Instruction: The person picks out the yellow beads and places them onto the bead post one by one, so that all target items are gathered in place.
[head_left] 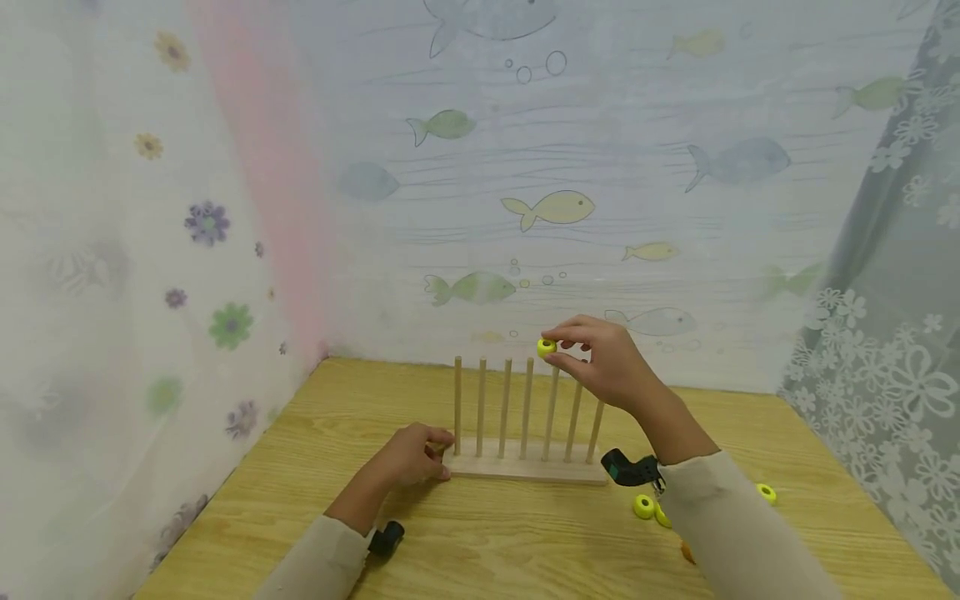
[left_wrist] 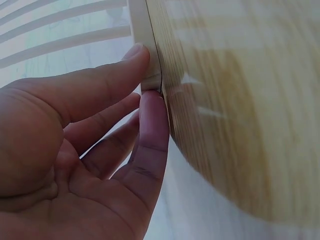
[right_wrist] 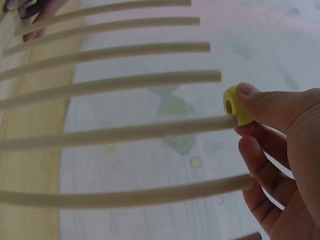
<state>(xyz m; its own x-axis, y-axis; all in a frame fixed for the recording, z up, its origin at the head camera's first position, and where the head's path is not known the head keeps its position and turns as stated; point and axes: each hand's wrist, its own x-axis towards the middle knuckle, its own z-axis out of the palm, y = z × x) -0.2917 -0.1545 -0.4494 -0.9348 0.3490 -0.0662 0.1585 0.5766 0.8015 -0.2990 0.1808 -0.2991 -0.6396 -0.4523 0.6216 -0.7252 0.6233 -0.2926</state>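
A pale wooden stand with a flat base [head_left: 525, 472] and a row of several upright pegs [head_left: 506, 408] is on the table. My left hand [head_left: 412, 454] holds the left end of that base; in the left wrist view the thumb [left_wrist: 112, 77] lies on its face and a fingertip [left_wrist: 154, 117] against its end. Above, my right hand [head_left: 615, 362] pinches a yellow ring-shaped bead [head_left: 547, 348] between thumb and fingers. The bead [right_wrist: 231, 100] is right at the tip of a peg [right_wrist: 200, 125] right of the middle, its hole partly showing.
Loose yellow beads [head_left: 643, 506] lie on the wooden table [head_left: 510, 542] near the right forearm, with another yellow bead [head_left: 766, 494] farther right. An orange piece [head_left: 686, 551] is partly hidden by the right sleeve [head_left: 735, 525]. A fish-patterned curtain [head_left: 465, 208] hangs behind the table.
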